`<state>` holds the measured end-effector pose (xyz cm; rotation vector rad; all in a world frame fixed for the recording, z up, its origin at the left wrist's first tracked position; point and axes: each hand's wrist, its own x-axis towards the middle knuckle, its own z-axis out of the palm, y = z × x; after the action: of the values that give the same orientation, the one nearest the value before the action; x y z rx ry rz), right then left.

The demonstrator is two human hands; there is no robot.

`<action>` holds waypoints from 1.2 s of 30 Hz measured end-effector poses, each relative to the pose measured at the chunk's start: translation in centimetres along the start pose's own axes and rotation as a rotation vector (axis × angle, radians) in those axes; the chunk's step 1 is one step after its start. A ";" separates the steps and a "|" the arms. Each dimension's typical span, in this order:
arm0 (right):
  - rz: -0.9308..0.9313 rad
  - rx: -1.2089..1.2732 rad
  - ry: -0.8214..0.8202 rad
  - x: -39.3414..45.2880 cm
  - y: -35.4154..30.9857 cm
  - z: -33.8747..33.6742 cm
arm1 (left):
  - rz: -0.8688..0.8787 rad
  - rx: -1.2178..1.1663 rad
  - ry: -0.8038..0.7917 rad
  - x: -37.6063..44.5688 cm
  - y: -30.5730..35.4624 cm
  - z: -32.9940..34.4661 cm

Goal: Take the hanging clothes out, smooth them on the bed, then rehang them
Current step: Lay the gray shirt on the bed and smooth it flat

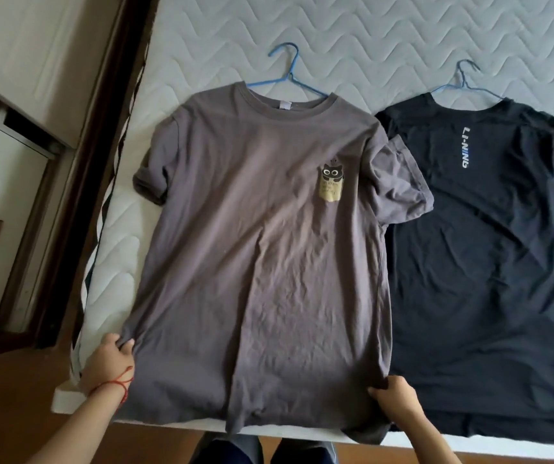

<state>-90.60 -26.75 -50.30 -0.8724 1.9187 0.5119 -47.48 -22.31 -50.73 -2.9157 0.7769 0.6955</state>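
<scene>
**A:** What occupies the centre of the view?

**B:** A grey T-shirt (255, 249), laid front-up on the bed (386, 38), collar away from the viewer, hem at the near edge and slightly overhanging it. A blue hanger (287, 73) sits inside the neck, its hook lying on the mattress. A small cat print (332, 182) marks the chest.

**A:** And the hands?

**B:** The left hand (110, 358) pinches the shirt's left side seam near the hem, fingers curled together over a fold of cloth; a red cord (120, 385) circles the wrist. The right hand (394, 400) grips the right side near the hem, fingers closed on the fabric with the thumb on top.

**A:** What lies beside it?

**B:** A black T-shirt (489, 262), flat on the bed to the right, with a second hanger (466, 78) in its collar. The grey shirt's right sleeve overlaps its edge.

**A:** Beyond the bed?

**B:** A dark wooden frame (78, 169) runs along the left side; pale cabinet doors (8, 135) stand past it.
</scene>
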 end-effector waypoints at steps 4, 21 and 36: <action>-0.055 0.022 0.267 -0.4 -2.4 -2.4 | 0.196 0.068 0.072 -0.9 3.6 1.0; -0.309 0.761 0.604 13.4 -16.9 -19.6 | 0.826 0.361 -0.082 -0.3 20.3 9.5; 0.094 0.905 0.548 13.2 -12.3 -18.5 | 0.785 0.432 -0.130 0.1 20.1 10.0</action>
<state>-96.24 -51.79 -53.07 -0.3232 2.3463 -0.5963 -61.26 -38.38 -58.37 -2.1077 1.8071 0.6250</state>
